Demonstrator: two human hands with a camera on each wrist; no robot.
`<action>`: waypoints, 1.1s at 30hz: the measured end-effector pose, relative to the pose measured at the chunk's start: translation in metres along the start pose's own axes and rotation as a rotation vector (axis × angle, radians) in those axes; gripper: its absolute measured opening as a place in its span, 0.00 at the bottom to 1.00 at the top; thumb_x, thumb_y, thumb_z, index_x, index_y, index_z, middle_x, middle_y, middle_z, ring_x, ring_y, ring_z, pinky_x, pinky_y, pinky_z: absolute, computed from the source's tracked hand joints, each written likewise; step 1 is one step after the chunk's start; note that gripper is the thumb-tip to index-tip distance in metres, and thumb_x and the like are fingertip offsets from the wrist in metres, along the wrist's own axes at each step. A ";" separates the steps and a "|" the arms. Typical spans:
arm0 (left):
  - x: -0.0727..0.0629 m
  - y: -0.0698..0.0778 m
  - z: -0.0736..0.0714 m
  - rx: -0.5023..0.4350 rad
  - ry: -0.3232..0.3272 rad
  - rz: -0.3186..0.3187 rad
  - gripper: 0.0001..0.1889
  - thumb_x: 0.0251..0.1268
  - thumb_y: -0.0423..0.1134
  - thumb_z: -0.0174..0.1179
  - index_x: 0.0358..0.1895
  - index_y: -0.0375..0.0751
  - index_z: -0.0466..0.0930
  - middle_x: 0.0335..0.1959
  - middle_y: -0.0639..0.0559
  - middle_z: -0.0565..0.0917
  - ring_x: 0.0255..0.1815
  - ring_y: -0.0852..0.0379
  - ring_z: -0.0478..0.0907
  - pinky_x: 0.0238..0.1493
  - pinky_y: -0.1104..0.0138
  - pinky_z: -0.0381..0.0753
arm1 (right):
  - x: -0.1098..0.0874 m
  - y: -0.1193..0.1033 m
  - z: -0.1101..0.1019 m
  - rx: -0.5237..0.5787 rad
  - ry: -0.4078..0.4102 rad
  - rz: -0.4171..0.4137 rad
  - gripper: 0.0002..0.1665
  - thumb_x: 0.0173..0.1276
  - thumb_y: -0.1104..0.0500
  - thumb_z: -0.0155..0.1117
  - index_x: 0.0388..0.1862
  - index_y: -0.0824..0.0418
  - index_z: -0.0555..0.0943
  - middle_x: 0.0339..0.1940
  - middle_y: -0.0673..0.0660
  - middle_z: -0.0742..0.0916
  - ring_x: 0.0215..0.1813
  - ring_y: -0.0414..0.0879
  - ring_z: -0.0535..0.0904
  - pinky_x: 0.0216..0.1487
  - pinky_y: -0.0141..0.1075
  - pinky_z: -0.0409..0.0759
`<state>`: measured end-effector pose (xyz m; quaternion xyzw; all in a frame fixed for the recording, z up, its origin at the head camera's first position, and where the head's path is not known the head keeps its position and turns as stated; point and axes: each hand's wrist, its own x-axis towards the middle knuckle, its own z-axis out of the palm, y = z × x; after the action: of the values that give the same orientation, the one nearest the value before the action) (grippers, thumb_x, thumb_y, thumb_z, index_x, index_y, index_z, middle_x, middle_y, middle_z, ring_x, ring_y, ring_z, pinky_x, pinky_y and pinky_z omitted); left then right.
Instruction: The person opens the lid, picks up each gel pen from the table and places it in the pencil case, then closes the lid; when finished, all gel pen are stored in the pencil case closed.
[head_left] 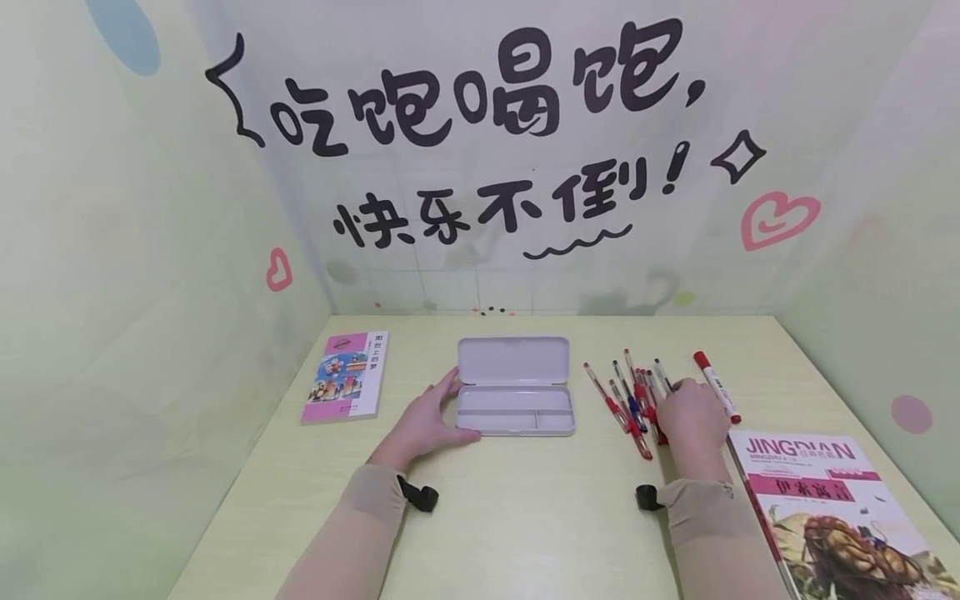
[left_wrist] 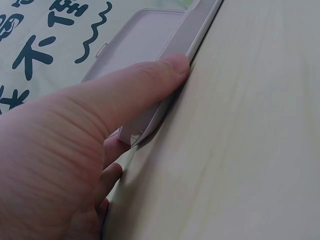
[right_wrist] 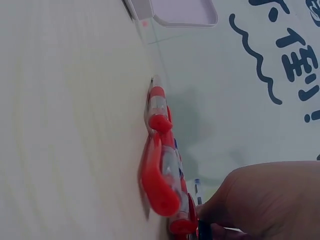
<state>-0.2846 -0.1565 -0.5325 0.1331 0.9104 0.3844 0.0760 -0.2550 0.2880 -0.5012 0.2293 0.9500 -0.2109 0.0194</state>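
Observation:
An open lilac pencil case [head_left: 513, 408] lies on the table with its lid [head_left: 513, 360] raised at the back, and its tray has dividers. My left hand [head_left: 426, 423] holds the case at its left end. In the left wrist view the thumb [left_wrist: 150, 82] lies along the front rim, the other fingers partly hidden. To the right of the case, several gel pens [head_left: 626, 408] with red, blue and dark caps lie in a loose pile. At that pile's right side my right hand [head_left: 693, 421] pinches a dark-capped pen [head_left: 661, 375]; its lower part is hidden by the fingers.
A red marker [head_left: 717, 387] lies just beyond the right hand. A large book [head_left: 840, 500] covers the table's right front, and a small pink book [head_left: 345, 377] lies at the left. Printed cloth walls [head_left: 480, 283] enclose the back and sides.

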 end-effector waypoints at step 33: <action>0.002 -0.003 0.001 0.023 -0.010 0.019 0.72 0.46 0.63 0.87 0.93 0.57 0.48 0.84 0.63 0.74 0.93 0.35 0.52 0.94 0.39 0.49 | -0.061 -0.117 0.080 0.121 0.286 -0.781 0.07 0.73 0.61 0.74 0.48 0.55 0.92 0.45 0.58 0.90 0.46 0.59 0.83 0.47 0.55 0.83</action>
<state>-0.2866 -0.1577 -0.5351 0.1444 0.9130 0.3740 0.0754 -0.2575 0.1346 -0.5204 -0.1202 0.9447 -0.2238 -0.2076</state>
